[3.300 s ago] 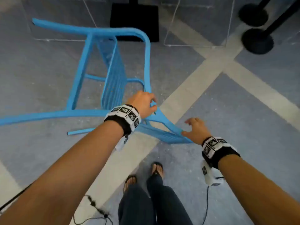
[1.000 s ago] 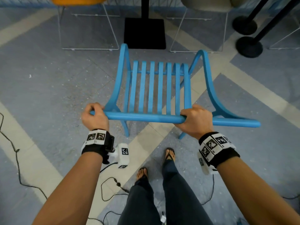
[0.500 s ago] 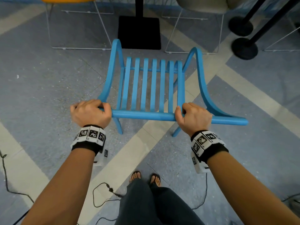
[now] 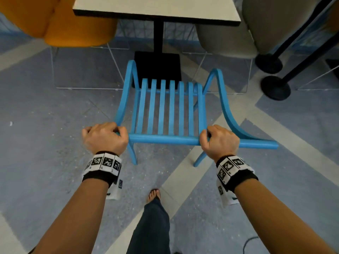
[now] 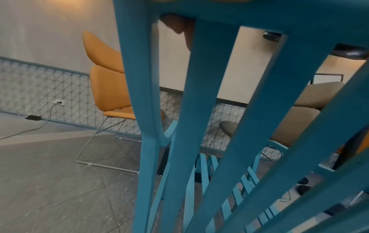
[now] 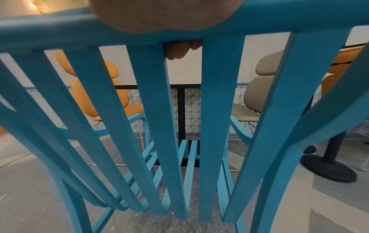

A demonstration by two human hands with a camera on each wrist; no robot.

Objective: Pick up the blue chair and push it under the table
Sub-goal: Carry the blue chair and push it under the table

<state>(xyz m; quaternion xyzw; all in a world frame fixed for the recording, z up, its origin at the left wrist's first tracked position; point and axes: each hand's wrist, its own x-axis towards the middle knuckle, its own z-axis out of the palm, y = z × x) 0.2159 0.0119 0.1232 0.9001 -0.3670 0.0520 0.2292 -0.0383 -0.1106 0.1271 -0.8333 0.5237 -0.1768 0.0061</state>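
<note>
The blue chair (image 4: 166,110) stands upright on the floor in front of me, its slatted seat facing a white-topped table (image 4: 156,8) with a black pedestal and base. My left hand (image 4: 105,137) grips the left end of the chair's top rail; my right hand (image 4: 219,141) grips the rail right of centre. In the left wrist view fingertips (image 5: 175,25) curl under the rail of the chair (image 5: 199,110). The right wrist view shows fingertips (image 6: 179,48) wrapped behind the rail of the chair (image 6: 165,126). The chair's front edge reaches the table's black base (image 4: 157,66).
An orange chair (image 4: 55,21) stands left of the table and a beige chair (image 4: 238,30) right of it, both on thin wire legs. Black round stanchion bases (image 4: 275,87) sit at the right. A cable (image 4: 249,242) lies near my feet.
The chair, earlier lying tipped on the floor, is upright and has moved forward with me toward the table; the tabletop has come into view. Both hands keep their grip on the top rail.
</note>
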